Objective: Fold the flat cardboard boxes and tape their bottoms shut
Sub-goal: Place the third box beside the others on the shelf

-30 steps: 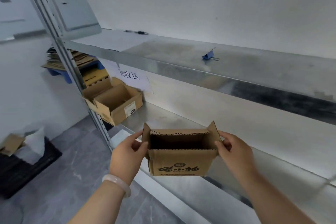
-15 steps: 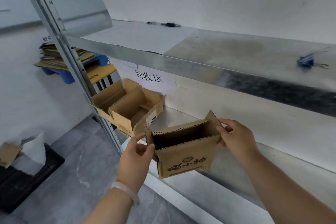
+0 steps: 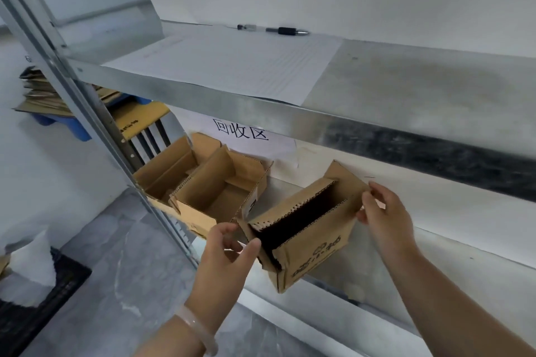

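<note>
While your left hand (image 3: 223, 264) pinches the near end flap between thumb and fingers and your right hand (image 3: 387, 219) grips the far end flap with curled fingers, the small cardboard box (image 3: 311, 243) hangs tilted between them over the front edge of the lower shelf (image 3: 493, 278). Its open top and printed long side both face you. A pale bangle (image 3: 200, 330) sits on your left wrist. Just to the left of the held box, two open cardboard boxes (image 3: 197, 211) stand on the same shelf, touching each other, beside the metal upright (image 3: 87, 113). Behind them a paper sign (image 3: 240, 132) with handwritten characters is fixed on the wall. On the upper shelf (image 3: 406, 87) lies a lined sheet of paper (image 3: 232, 64), and a pen (image 3: 272, 30) rests near its back edge. Beyond the upright, flattened cardboard (image 3: 40, 95) is stacked on a blue pallet (image 3: 69, 127). Below your left forearm shows the grey floor (image 3: 116, 284).
</note>
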`<state>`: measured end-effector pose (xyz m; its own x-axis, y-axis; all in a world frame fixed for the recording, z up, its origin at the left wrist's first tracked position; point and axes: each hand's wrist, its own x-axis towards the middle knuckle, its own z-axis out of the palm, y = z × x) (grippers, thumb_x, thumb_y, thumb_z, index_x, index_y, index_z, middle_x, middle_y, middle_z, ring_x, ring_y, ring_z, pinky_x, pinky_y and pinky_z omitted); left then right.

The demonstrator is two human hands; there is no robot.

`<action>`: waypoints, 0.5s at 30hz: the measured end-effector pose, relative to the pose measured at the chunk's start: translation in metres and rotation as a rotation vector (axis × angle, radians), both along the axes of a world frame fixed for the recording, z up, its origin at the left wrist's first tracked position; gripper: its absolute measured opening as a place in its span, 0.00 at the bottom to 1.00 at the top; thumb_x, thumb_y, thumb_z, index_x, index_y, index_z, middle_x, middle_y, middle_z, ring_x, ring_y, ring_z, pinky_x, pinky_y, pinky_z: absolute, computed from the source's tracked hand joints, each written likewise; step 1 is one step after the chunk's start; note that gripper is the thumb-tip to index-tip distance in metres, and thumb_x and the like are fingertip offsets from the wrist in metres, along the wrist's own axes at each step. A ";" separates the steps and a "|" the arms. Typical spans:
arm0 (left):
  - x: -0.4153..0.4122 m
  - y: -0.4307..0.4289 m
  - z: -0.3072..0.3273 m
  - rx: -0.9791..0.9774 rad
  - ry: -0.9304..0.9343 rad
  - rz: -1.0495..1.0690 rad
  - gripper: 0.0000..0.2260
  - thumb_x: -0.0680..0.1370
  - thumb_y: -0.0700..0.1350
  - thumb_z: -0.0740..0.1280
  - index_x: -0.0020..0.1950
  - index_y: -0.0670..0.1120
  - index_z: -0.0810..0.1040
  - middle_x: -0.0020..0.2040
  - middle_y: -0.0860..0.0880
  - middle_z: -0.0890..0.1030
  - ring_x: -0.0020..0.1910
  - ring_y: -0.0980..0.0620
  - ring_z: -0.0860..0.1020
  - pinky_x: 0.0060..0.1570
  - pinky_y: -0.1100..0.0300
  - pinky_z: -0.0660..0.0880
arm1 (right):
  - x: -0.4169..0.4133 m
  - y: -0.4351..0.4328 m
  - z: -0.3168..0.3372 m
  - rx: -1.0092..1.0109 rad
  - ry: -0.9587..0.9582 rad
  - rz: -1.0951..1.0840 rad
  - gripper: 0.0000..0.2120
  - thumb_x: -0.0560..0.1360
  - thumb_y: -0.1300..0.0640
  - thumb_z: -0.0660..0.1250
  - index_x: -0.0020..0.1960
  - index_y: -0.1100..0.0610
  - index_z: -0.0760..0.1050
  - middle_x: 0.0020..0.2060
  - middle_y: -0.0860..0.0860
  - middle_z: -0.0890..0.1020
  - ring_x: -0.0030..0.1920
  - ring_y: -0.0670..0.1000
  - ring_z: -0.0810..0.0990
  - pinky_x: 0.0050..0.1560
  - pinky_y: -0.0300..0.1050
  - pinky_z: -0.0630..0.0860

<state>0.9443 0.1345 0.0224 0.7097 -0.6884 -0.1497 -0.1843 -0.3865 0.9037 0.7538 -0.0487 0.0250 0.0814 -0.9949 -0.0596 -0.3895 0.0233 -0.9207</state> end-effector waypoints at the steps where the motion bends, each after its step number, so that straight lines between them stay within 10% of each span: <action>1: 0.009 -0.001 0.003 -0.005 -0.084 -0.037 0.13 0.76 0.52 0.70 0.55 0.58 0.68 0.46 0.51 0.77 0.44 0.53 0.79 0.41 0.63 0.79 | 0.000 0.008 -0.005 0.011 -0.035 -0.045 0.20 0.82 0.52 0.60 0.73 0.51 0.68 0.61 0.46 0.76 0.48 0.48 0.82 0.53 0.48 0.79; 7: 0.063 -0.033 0.021 -0.112 -0.412 -0.462 0.12 0.80 0.50 0.62 0.63 0.56 0.75 0.57 0.59 0.76 0.57 0.64 0.73 0.58 0.70 0.71 | 0.016 0.077 -0.026 0.182 -0.157 -0.194 0.24 0.80 0.47 0.63 0.74 0.47 0.63 0.57 0.43 0.74 0.56 0.51 0.79 0.63 0.60 0.76; 15: 0.082 -0.061 0.018 0.288 -0.024 -0.791 0.21 0.82 0.60 0.54 0.72 0.55 0.70 0.69 0.57 0.72 0.66 0.57 0.69 0.64 0.62 0.63 | 0.065 0.125 -0.038 0.314 -0.227 -0.132 0.23 0.81 0.49 0.63 0.74 0.47 0.65 0.64 0.45 0.77 0.57 0.50 0.81 0.56 0.54 0.81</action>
<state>1.0264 0.0733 0.0405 0.0395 -0.9215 -0.3864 -0.5159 -0.3500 0.7819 0.8192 0.0764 -0.0130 0.0007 -0.9338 -0.3578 -0.1522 0.3535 -0.9230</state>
